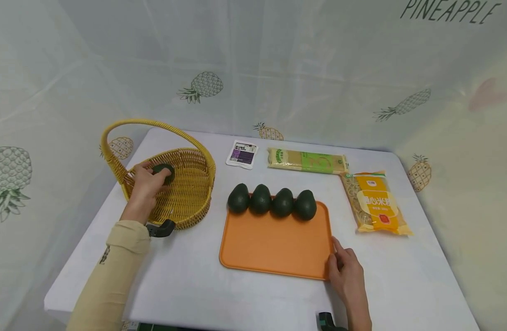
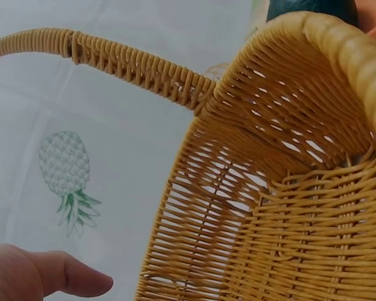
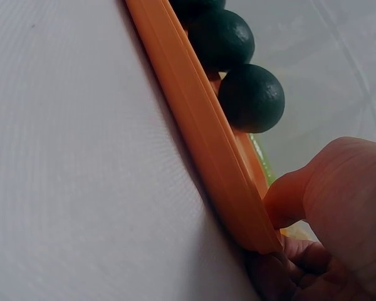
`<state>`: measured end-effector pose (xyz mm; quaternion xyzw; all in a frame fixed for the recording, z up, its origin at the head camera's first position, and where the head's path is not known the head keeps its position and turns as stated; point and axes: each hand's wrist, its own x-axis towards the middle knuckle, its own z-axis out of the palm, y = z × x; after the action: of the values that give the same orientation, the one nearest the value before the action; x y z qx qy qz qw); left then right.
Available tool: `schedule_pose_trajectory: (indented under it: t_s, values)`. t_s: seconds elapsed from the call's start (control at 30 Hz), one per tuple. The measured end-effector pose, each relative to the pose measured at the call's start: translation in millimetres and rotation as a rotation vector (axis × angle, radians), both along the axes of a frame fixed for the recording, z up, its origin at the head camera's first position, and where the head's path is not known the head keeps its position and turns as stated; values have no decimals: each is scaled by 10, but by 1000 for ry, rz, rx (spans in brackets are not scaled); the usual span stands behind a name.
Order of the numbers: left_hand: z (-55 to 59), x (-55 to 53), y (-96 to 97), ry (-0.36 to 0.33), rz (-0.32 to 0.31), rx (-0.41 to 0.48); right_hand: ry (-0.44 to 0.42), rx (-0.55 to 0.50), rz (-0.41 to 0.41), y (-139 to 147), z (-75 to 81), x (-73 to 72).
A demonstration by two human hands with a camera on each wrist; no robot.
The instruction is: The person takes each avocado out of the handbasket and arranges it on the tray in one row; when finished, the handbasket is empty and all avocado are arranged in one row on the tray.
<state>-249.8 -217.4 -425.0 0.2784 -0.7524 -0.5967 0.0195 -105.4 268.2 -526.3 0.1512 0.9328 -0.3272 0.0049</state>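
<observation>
Inside the yellow wicker basket [image 1: 189,184] at the left, my left hand [image 1: 146,186] grips a dark green avocado [image 1: 167,168]. In the left wrist view only the thumb [image 2: 81,279] shows beside the basket wall [image 2: 194,207]; the held avocado is out of that frame. My right hand [image 1: 348,273] pinches the right edge of the orange tray [image 1: 274,243] near its front corner. Its thumb lies on the rim, with curled fingers below, in the right wrist view. Several avocados [image 1: 283,202] stand in a row along the tray's back edge.
Behind the tray lie a small white and purple packet [image 1: 242,154] and a long noodle pack [image 1: 307,161]. A yellow bag [image 1: 376,202] lies at the right of the white table [image 1: 187,280]. The basket's tall handle [image 1: 154,122] arches above its opening. A pineapple-print curtain hangs behind.
</observation>
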Motion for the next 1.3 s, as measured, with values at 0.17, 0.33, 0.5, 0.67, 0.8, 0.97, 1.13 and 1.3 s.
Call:
schedule_pose_trajectory:
  t_s: [0.17,0.33,0.5,0.67,0.8,0.97,1.13,1.3]
  values:
    - [-18,-2,-44,-51,60,31,-6,-2,3,4,5,-6]
    - [-65,-46,-111,-103,97,245,2,7,-3,-2,-6,-3]
    - [-66,-116,-137,-95,112,333,-2,13,-11,-24,-4,-9]
    - [-73,-160,-139,-53,103,296,-4,13,-3,-24,-10,-21]
    - [-125,-192,-116,-37,68,242,-6,31,-4,-9,-9,-16]
    - [-180,-247,-71,-15,50,154,-6,19,-3,-15,0,-12]
    - [-240,-308,-28,7,61,141,-1,22,0,-13,13,-12]
    - [-248,-330,3,9,74,109,7,35,-10,-4,20,-3]
